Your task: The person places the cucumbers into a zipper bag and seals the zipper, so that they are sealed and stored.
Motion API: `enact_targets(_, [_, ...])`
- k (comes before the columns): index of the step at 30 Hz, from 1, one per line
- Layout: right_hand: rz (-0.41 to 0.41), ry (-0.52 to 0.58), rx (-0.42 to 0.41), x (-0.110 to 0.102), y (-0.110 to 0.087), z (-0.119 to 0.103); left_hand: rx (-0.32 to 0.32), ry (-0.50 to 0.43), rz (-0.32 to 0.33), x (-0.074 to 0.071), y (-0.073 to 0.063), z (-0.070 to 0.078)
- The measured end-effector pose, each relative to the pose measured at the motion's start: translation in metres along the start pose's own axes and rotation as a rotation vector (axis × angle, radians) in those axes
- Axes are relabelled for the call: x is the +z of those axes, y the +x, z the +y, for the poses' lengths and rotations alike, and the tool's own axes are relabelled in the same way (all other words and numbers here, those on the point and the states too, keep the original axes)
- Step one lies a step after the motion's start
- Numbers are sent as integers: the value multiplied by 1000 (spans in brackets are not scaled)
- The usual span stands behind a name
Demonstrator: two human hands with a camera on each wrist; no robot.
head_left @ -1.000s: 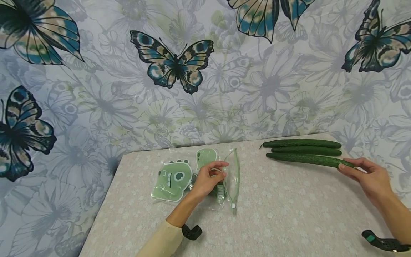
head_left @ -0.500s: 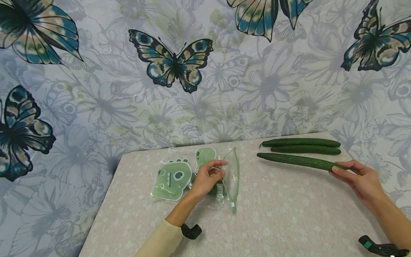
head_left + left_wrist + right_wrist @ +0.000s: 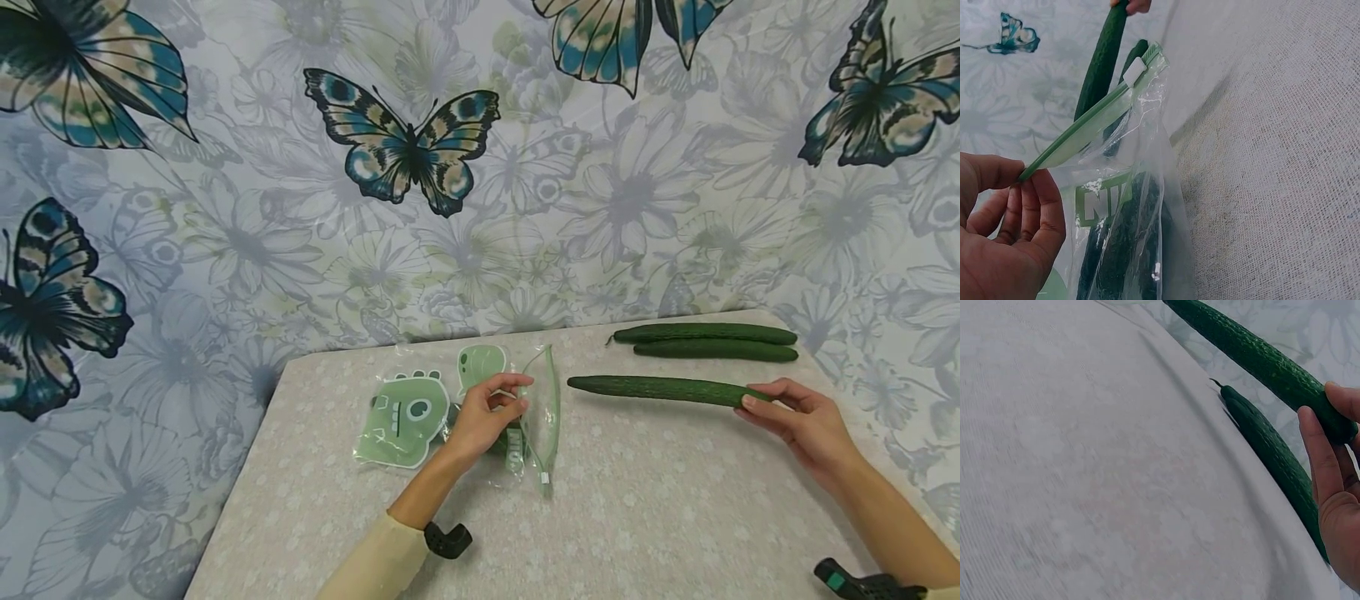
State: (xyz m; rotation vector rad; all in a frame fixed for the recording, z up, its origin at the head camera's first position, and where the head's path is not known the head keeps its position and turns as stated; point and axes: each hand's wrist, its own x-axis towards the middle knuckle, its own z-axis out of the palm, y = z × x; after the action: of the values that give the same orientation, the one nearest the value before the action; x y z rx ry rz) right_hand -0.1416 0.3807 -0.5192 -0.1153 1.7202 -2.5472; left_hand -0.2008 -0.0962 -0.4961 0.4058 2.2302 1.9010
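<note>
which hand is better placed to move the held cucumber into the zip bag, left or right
Right, probably: the right hand grips one end of the cucumber, whose free end points toward the bag. The left hand pinches the zip edge, so it seems better suited to steadying.

Downward head view, wrist close-ups

A green label [image 3: 1104, 203] on the clear bag [image 3: 1150, 147] reads "NI", rest unclear.
</note>
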Motion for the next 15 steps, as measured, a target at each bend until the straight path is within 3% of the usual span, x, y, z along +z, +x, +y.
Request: enact_targets(15, [-47, -25, 34, 33, 16, 17, 2, -5, -11, 0, 0, 0])
